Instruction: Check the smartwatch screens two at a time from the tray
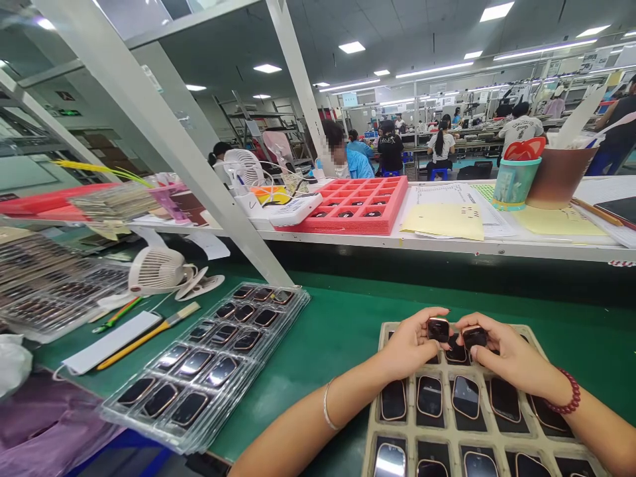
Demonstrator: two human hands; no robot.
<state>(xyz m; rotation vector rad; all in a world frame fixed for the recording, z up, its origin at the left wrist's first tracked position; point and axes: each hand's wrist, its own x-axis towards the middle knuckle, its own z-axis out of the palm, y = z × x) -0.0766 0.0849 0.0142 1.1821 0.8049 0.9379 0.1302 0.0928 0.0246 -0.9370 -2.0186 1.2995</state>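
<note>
Many watch faces (pixel 466 397) in beige tray (pixel 442 429), clear tray (pixel 243 374).

Left of the beige compartment tray (pixel 411 404), green bench (pixel 308 358) offers passage, crossed by the left forearm (pixel 352 392); a white shelf (pixel 397 246) blocks behind.

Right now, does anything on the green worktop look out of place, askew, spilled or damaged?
One thing: the small beige plastic fan, beside the far end of the clear plastic trays, has its head low next to its round base, as if tipped over or folded; I can't tell which. Nothing looks visibly spilled or damaged.
</note>
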